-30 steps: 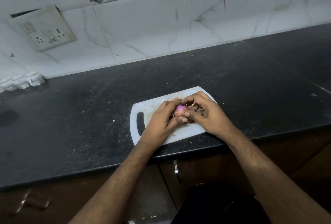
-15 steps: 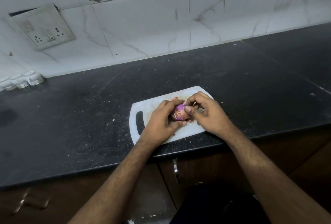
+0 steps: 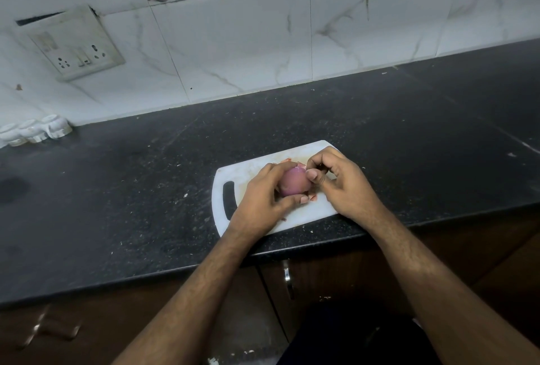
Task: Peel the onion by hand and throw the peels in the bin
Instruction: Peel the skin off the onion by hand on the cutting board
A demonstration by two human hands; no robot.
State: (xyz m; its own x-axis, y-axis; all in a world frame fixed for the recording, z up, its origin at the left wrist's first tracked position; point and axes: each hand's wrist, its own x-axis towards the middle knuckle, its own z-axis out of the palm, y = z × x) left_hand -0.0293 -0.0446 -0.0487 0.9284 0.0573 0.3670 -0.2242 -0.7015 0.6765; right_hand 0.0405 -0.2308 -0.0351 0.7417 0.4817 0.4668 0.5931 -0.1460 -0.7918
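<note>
A small purple onion (image 3: pixel 293 183) is held just over a white cutting board (image 3: pixel 245 173) at the counter's front edge. My left hand (image 3: pixel 263 198) grips the onion from the left, fingers over the top and thumb beneath it. My right hand (image 3: pixel 340 182) is at the onion's right side, its thumb against the skin and its curled fingers pinching at the peel near the top. Small bits of peel (image 3: pixel 312 197) lie on the board beside and behind the onion. No bin is in view.
The black stone counter (image 3: pixel 131 189) runs left and right, with a tiled wall behind it. A white holder (image 3: pixel 35 131) stands at the far left by the wall, under a switch plate (image 3: pixel 73 43). Wooden cabinet doors (image 3: pixel 321 283) are below the counter edge.
The onion has turned in my left hand, now showing a smoother purple face. My right hand's fingers have shifted up toward the onion's top.
</note>
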